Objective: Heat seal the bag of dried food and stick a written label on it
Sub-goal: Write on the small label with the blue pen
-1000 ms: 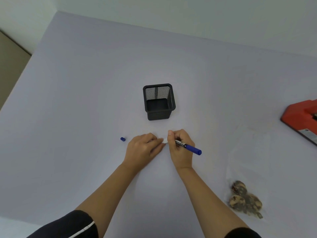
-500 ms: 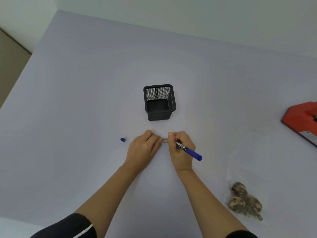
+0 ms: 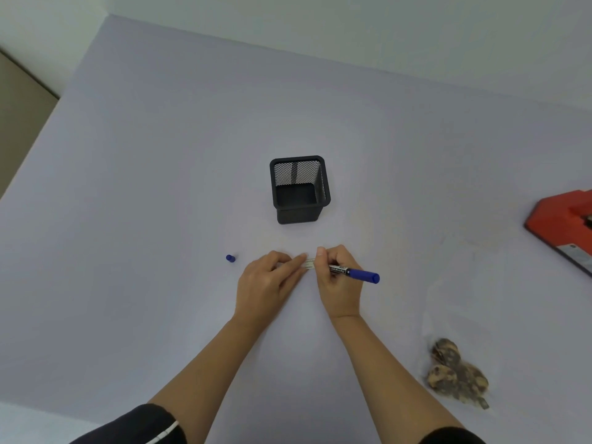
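Observation:
My right hand (image 3: 338, 277) grips a blue marker (image 3: 355, 273) with its tip down on a small white label (image 3: 310, 263) on the table. My left hand (image 3: 270, 278) lies flat with its fingertips pressing the label's left end. The marker's blue cap (image 3: 230, 258) sits on the table to the left of my left hand. A clear plastic bag (image 3: 461, 302) holding brown dried food (image 3: 455, 373) lies at the lower right. The red heat sealer (image 3: 567, 225) rests at the right edge, partly out of view.
A black mesh pen holder (image 3: 299, 189) stands empty just beyond my hands. The lilac table (image 3: 160, 155) ends at a wall at the back and drops off at the left and near edges.
The marker has tilted so its rear end points lower to the right, and my left fingers have shifted slightly along the label. Nothing else has moved.

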Tool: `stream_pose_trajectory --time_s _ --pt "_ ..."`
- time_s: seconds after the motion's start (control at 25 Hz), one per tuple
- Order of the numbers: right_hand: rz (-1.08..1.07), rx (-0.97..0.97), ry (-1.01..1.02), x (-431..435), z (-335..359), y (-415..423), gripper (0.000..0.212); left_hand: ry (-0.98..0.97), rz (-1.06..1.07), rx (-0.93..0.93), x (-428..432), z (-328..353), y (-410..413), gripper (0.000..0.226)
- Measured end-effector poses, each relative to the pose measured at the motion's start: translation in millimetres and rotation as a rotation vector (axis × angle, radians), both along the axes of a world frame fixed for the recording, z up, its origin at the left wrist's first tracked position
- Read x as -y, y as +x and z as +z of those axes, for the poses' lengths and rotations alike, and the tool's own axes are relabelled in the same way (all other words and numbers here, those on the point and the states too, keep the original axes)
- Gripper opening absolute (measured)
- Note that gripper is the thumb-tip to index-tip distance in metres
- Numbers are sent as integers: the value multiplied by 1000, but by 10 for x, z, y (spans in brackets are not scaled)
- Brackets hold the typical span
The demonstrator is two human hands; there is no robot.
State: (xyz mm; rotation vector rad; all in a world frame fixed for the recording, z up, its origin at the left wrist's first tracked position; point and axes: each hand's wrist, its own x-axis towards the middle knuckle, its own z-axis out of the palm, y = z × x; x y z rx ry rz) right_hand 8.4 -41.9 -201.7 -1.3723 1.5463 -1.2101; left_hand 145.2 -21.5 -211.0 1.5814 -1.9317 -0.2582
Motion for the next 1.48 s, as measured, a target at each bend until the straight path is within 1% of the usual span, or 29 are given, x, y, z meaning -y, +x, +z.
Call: stream_pose_trajectory --time_s 0.2,0.36,0.6,0.84,1.36,1.48 --pt "-14 28 31 10 20 1 27 16 7 68 15 -3 -15 23" --pt "-30 63 44 23 27 2 26 56 9 35 22 -4 -14 21" --pt "7 26 82 5 -16 0 31 56 4 40 19 7 -22 21" --pt "24 -32 44 -9 -43 -6 38 59 10 31 24 16 -24 22" --pt "31 -6 42 -2 -52 -7 36 69 10 36 19 19 -23 22" --pt "29 -35 19 -5 -47 -12 37 70 17 35 26 18 -28 22"
